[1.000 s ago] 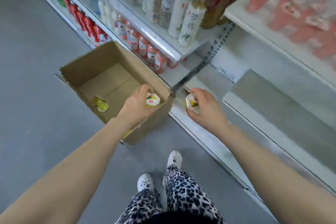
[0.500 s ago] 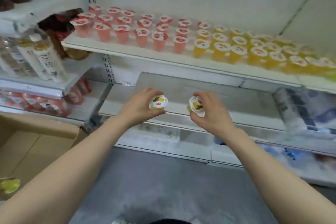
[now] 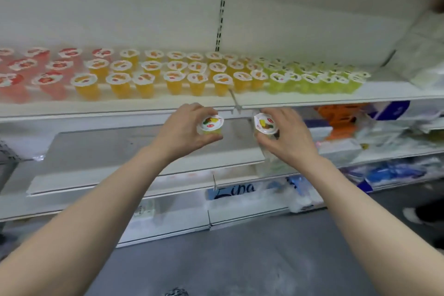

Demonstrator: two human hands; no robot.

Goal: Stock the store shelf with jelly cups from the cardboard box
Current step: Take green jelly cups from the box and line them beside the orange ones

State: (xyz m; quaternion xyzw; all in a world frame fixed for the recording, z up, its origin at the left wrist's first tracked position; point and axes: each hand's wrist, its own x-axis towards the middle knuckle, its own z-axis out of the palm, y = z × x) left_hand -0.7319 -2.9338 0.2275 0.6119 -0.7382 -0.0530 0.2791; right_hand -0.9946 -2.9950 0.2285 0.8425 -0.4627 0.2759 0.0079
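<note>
The left hand (image 3: 185,127) grips one jelly cup (image 3: 210,125) and the right hand (image 3: 288,133) another cup (image 3: 265,125), both held just below the shelf (image 3: 312,97) lined with red, orange and green cups (image 3: 197,79).

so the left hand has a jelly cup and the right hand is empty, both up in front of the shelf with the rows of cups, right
Not quite. The right hand is not empty: it holds a second jelly cup, as the head view shows. The rest stands: the left hand has a jelly cup, and both hands are up in front of the shelf with the rows of cups.
</note>
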